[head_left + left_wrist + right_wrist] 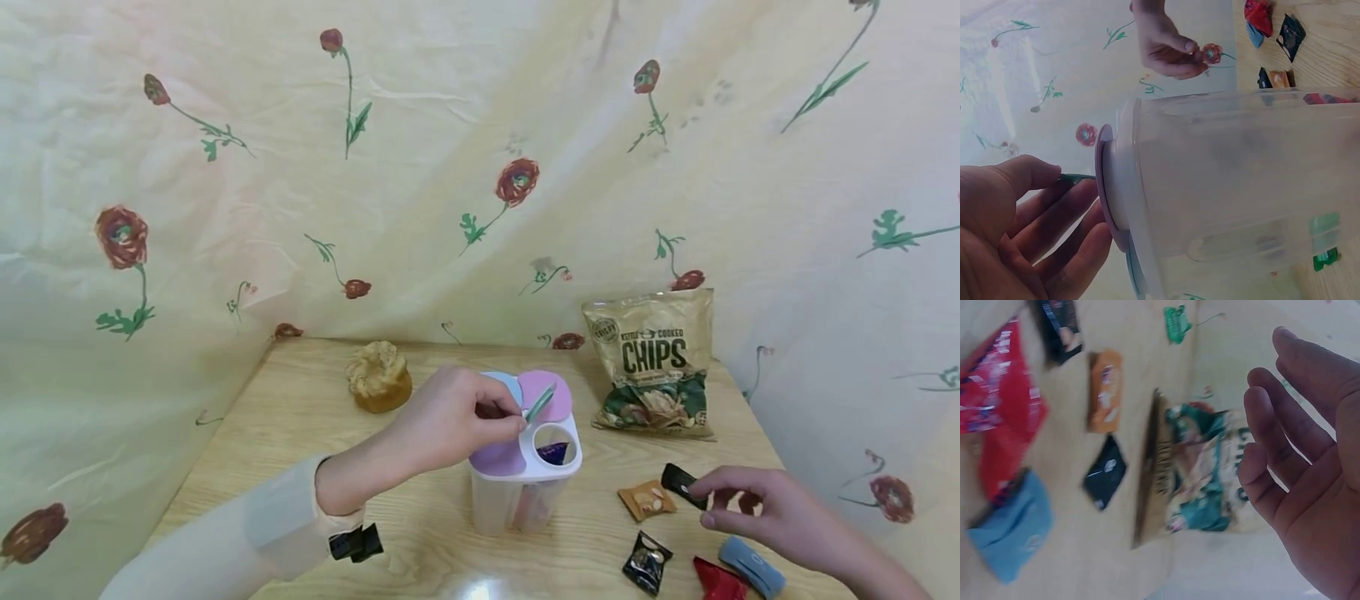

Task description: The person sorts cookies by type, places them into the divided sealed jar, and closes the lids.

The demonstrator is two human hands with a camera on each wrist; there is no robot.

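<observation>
My left hand (457, 417) pinches a small pale green lid (540, 403) by its edge, tilted above the container. The clear plastic container (491, 508) has a white top with a blue lid (504, 383), a pink lid (546, 393) and a purple lid (497, 457). Its front right round opening is uncovered, and a dark purple wrapper (553, 453) shows inside. My right hand (765, 504) hovers over the wrapped snacks at the right, fingers loosely bent and holding nothing. Below it lie a black wrapper (681, 483) and a blue wrapper (752, 565).
An orange wrapper (647, 498), a black shiny wrapper (647, 563) and a red wrapper (718, 578) lie right of the container. A chips bag (654, 362) stands at the back right. A brown bun (380, 377) sits back left. A green wrapper (1177, 325) shows in the right wrist view.
</observation>
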